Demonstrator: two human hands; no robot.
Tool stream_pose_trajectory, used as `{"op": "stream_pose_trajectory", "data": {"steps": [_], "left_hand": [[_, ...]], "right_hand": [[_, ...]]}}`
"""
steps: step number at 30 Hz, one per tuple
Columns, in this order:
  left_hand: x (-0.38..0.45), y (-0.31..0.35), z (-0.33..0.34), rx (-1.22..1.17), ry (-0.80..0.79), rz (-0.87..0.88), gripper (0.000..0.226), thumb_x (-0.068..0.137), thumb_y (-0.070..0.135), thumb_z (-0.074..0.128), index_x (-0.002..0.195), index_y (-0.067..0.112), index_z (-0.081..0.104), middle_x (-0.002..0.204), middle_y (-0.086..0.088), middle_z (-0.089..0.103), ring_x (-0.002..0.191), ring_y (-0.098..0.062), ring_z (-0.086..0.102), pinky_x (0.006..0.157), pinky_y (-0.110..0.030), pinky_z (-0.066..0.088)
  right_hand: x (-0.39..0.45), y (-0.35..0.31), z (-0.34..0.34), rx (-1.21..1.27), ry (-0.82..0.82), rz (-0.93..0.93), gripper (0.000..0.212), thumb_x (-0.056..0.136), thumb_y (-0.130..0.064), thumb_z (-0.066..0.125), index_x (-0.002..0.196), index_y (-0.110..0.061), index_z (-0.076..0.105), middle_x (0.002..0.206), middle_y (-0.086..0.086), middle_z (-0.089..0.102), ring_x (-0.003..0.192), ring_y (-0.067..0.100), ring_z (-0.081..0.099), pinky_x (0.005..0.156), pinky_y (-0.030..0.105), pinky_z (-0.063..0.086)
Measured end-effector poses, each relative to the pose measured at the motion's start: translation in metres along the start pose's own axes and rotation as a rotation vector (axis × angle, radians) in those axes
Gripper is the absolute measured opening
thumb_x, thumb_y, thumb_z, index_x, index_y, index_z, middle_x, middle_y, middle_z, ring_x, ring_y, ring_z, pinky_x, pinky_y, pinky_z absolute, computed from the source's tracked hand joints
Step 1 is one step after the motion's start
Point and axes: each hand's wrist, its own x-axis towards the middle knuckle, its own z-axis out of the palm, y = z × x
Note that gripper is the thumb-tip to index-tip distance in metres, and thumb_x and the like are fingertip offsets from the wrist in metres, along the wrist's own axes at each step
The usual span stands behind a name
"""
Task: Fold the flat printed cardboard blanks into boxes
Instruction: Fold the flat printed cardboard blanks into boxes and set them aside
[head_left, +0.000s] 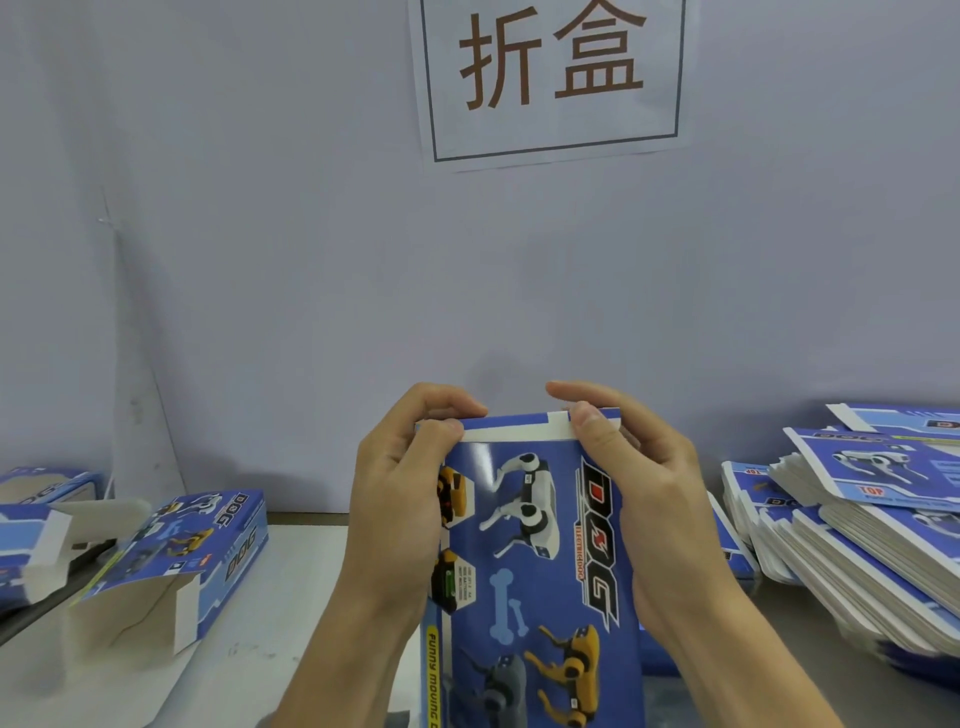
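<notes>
A pale blue wall fills the far side of the scene, with a white paper sign bearing two large brown characters fixed high on it, right of centre. Below it runs the light desk.

On the right of the desk lies a tall, slumped stack of flat blanks, blue-printed with white edges, fanned out in several overlapping piles. On the left sit folded boxes: one blue box printed with "DOG" lies with its brown inside and open flaps turned to the near side, and further boxes lie beyond it at the left edge, partly cut off.

In the near centre, a blue box in progress is held up above the desk, its printed face showing robot dogs, a bone and the word "DOG" running lengthwise. Its far end carries a white flap edge.

The left hand grips the box's left side, thumb and curled fingers pinching the far left corner. The right hand grips the right side, its thumb pressed on the white flap edge and fingers curled over the far end.
</notes>
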Motion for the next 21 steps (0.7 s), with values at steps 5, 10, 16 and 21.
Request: {"op": "stream_pose_trajectory", "data": {"steps": [5,10,16,21], "left_hand": [[-0.0012,-0.0034,0.0013,0.017,0.017,-0.017,0.014,0.091,0.026,0.054,0.084,0.023,0.066,0.091,-0.008,0.071,0.09,-0.033,0.074,0.055,-0.036,0.059],[-0.0012,-0.0041,0.0012,0.029,0.006,-0.007,0.016,0.086,0.032,0.052,0.085,0.023,0.066,0.088,-0.005,0.072,0.086,-0.029,0.075,0.052,-0.03,0.057],[-0.0014,-0.0034,0.0007,-0.022,0.011,0.01,0.009,0.088,0.028,0.053,0.089,0.031,0.062,0.101,-0.006,0.07,0.096,-0.032,0.073,0.057,-0.034,0.059],[-0.0016,-0.0027,0.0027,0.023,-0.014,-0.004,0.02,0.094,0.019,0.054,0.078,0.025,0.064,0.089,0.002,0.072,0.084,-0.028,0.075,0.053,-0.03,0.057]], "right_hand": [[0.0012,0.0018,0.0002,0.015,0.012,0.041,0.013,0.081,-0.035,0.064,0.075,-0.028,0.073,0.075,0.011,0.074,0.061,0.023,0.072,0.047,0.028,0.056],[0.0021,0.0037,-0.0021,-0.005,0.007,0.035,0.013,0.079,-0.035,0.065,0.077,-0.027,0.075,0.076,0.011,0.075,0.062,0.025,0.072,0.048,0.03,0.057],[0.0022,0.006,-0.0025,-0.044,-0.034,0.017,0.032,0.076,-0.047,0.061,0.104,-0.034,0.069,0.082,0.009,0.075,0.07,0.024,0.075,0.052,0.028,0.059],[0.0015,0.0079,-0.002,-0.025,-0.024,0.042,0.012,0.078,-0.03,0.063,0.07,-0.027,0.072,0.071,0.01,0.072,0.058,0.022,0.071,0.046,0.027,0.054]]}}
